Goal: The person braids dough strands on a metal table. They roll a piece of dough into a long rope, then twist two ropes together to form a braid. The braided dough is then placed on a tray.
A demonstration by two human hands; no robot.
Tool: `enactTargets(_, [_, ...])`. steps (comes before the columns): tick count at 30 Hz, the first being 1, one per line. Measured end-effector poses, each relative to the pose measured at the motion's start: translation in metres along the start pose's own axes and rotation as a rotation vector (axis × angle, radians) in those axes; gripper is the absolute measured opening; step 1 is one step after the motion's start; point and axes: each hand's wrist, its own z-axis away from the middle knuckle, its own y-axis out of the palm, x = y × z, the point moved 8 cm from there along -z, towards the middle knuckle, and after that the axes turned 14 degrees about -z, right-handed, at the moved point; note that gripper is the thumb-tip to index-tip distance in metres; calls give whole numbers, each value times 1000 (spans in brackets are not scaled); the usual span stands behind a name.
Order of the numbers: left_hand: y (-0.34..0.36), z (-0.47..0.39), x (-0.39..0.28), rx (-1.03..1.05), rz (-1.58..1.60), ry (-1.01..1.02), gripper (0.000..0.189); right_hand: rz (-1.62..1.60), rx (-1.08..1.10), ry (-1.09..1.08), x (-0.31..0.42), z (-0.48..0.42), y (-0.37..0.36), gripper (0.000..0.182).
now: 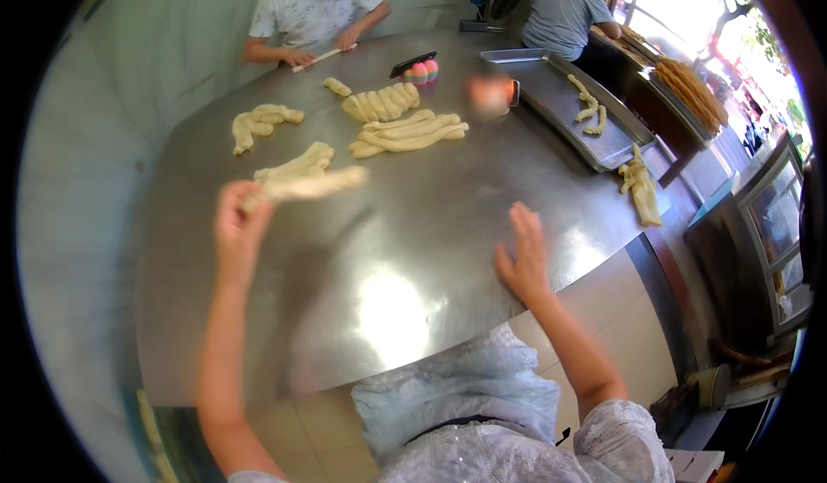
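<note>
My left hand [240, 215] grips one end of a dough strip [316, 184], which stretches off to the right and is blurred. Just behind it, a folded piece of dough [298, 161] lies on the steel table [413, 237]. My right hand [526, 257] is at the table's near right side, fingers apart and holding nothing; whether it touches the surface I cannot tell. Farther back are a bundle of long dough strands [407, 135], a row of short dough pieces [382, 102], a small dough lump [337, 86] and a bent dough piece [266, 123] on the left.
A metal tray [549, 108] holds twisted dough pieces [588, 105]; a dough-smeared cloth or bag [641, 186] sits by its near corner. A phone [413, 64] leans near coloured balls [421, 71]. Across the table, a person [316, 11] handles a pale strip. Another person [562, 11] sits beyond the tray.
</note>
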Motion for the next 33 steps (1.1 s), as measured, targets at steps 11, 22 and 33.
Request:
enactTargets(11, [116,150,6,247,-680,273,45,-479,365,19,71,-10,68,49])
enactTargets(22, [158,135,-13,118,-659,337,28,-338,467,-36,70,-7,93,53])
enactTargets(33, [159,157,-40,192,-820,380,60,-77,110,252,-61,-5,-34,69])
